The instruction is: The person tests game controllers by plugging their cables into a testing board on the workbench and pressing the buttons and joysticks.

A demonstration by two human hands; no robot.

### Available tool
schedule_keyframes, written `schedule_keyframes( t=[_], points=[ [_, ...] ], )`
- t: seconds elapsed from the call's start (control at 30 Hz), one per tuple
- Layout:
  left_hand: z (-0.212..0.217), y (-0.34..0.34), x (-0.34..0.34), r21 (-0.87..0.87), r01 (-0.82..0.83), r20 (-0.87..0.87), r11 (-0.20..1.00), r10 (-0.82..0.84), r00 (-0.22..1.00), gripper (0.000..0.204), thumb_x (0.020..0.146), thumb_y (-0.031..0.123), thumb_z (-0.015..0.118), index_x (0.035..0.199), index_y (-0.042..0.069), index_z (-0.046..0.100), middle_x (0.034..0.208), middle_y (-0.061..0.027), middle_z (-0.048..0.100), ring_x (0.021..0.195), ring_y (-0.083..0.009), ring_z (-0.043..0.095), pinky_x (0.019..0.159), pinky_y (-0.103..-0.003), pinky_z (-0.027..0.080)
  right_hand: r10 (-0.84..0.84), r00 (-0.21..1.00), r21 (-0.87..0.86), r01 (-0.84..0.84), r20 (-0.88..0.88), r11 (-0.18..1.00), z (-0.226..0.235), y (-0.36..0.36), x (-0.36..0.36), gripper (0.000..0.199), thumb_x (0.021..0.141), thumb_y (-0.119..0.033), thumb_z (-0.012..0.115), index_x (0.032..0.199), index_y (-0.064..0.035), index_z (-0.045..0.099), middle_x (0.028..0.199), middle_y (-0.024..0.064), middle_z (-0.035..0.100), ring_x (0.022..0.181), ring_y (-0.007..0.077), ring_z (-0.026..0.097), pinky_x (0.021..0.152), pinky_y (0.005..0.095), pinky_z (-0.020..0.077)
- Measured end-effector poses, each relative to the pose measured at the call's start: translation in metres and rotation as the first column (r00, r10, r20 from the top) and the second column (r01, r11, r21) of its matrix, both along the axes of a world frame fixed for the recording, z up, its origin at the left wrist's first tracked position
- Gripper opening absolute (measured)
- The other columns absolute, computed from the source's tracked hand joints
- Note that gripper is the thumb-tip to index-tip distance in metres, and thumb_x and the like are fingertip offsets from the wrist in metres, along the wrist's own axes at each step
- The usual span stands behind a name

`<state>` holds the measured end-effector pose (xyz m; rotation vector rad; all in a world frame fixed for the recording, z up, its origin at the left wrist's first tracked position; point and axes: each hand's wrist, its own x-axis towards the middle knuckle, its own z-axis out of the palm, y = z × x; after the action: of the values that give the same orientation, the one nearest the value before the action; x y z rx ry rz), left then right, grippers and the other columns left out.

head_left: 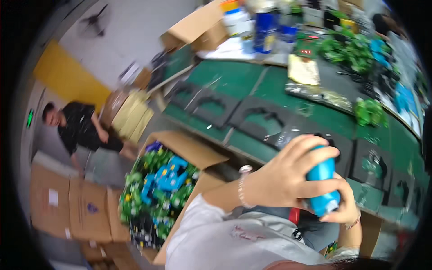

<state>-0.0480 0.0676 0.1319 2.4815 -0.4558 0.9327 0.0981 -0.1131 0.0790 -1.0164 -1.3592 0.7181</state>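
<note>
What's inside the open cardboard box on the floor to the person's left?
The open cardboard box is heaped with green and blue plastic toys, with some dark pieces near the bottom edge. Lower layers are covered by the pile, and the blur hides what kind of toys they are.

open brown carton of green-blue toys, perhaps; labelled cartons left.

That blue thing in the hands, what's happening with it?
A person grips a blue bottle with both hands: the left hand wraps over its top, and the right hand holds it low down. To the left sits an open cardboard box full of green and blue toys. Ahead runs a green workbench with dark foam trays. Another person leans near stacked boxes.
</note>
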Motion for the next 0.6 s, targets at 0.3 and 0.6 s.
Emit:
schedule_keyframes(
  t=[0.3, 0.6],
  points=[
    [0.017, -0.003, -0.002, -0.031, -0.026, 0.163, 0.999, 0.030, 0.986, 0.065, 0.062, 0.056, 0.076, 0.096, 0.004, 0.057, 0.091, -0.0092, 0.058, 0.085, -0.0291, 0.058, 0.078, -0.042, 0.046, -0.330, 0.879, -0.215, 0.268, -0.345, 0.939, -0.049, -0.041, -0.042, 0.095, 0.079, -0.072, 0.047, 0.141, -0.0001, 0.034, 0.144, 0.0182, 0.039, 0.132, 0.0295, 0.041, 0.109, 0.0421, 0.0317],
    [-0.006, 0.033, -0.014, -0.154, -0.336, 0.333, 0.929, 0.369, 0.868, 0.065, 0.063, 0.059, 0.079, 0.097, 0.007, 0.059, 0.092, -0.0080, 0.061, 0.084, -0.0295, 0.061, 0.077, -0.042, 0.047, -0.035, 0.964, -0.510, 0.170, 0.264, 0.843, -0.066, -0.073, -0.064, 0.029, 0.068, -0.018, 0.077, 0.090, -0.0044, 0.064, 0.085, 0.0064, 0.068, 0.095, 0.0269, 0.063, 0.098, 0.0408, 0.0392]
  ],
)
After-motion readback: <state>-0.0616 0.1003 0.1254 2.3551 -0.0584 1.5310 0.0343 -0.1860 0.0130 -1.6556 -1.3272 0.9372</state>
